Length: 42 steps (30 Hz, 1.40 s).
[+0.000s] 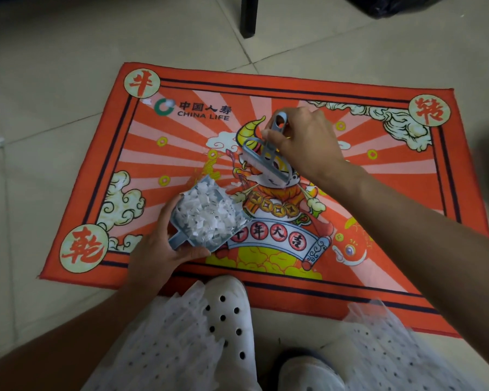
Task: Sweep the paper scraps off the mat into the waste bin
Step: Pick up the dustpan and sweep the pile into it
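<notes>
Paper scraps (209, 214) are sitting heaped in a small blue dustpan (206, 218), w/ a few strays lying on the mat (393, 198): a couple by the China Life logo at far left (164, 103) and one or two near the centre, just right of the brush. The left hand (160, 249) is gripping the dustpan from its near-left side, thumb curled along the near edge, fingers wrapped under; pan is tilted, mouth pointing far-right, over the mat's near-left part. The right hand (305, 142) is pinching the handle of a blue hand brush (268, 159), bristles pointing down-left at the mat centre, just beyond the pan. Red printed mat is lying on a tiled floor (54, 66). White clog shoes (232, 314) and dotted white fabric are showing at the near edge. A dark furniture leg (249, 15) is standing far, centre.
</notes>
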Tool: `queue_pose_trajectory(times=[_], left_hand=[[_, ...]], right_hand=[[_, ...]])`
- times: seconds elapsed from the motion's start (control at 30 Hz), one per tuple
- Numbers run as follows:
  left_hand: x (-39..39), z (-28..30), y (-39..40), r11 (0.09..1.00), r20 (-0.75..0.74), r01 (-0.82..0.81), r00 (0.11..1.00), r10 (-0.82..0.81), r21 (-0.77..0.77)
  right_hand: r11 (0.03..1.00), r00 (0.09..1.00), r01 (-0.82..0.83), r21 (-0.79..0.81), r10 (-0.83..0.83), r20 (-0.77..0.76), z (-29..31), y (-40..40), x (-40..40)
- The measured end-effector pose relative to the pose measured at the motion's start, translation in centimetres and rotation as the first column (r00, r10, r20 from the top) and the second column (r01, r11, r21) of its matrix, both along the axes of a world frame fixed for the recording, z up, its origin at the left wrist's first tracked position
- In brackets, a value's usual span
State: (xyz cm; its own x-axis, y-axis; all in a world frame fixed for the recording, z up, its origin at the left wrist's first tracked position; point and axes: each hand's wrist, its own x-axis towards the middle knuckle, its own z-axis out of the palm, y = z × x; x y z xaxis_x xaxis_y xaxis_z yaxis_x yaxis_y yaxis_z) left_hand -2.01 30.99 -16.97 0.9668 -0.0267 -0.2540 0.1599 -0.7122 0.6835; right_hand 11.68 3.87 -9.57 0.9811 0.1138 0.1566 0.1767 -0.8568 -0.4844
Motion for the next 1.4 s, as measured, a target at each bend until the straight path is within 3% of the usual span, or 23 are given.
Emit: queue_pose_trajectory(times=[0.13,0.53,0.97,1.27,1.4], left_hand=[[0.3,0.3,0.7,1.0,-0.024,0.02,1.0,-0.02,-0.001],[3.0,1.2,0.9,0.958,-0.065,0.169,0.985,-0.159,0.23],[2.2,0.8,-1.3,0.972,0.004,0.209,0.978,-0.211,0.109],[1.3,-0.3,-1.9,0.989,0.03,0.143,0.989,-0.142,-0.042],[1.0,-0.5,-2.3,0.992,0.06,0.126,0.99,-0.125,-0.016]], right_hand=[[0.999,1.0,-0.006,-0.047,0.006,-0.004,-0.5,0.2,0.4],[0.989,0.994,0.021,0.143,-0.006,-0.107,-1.4,0.7,-0.2],[0.991,0.992,-0.028,0.132,0.043,-0.116,-1.8,1.0,-1.2],[0.988,0.988,-0.041,0.152,0.062,-0.141,-1.4,1.1,-1.9],[0.984,0.989,-0.037,0.173,0.061,-0.135,-1.0,1.1,-2.0]])
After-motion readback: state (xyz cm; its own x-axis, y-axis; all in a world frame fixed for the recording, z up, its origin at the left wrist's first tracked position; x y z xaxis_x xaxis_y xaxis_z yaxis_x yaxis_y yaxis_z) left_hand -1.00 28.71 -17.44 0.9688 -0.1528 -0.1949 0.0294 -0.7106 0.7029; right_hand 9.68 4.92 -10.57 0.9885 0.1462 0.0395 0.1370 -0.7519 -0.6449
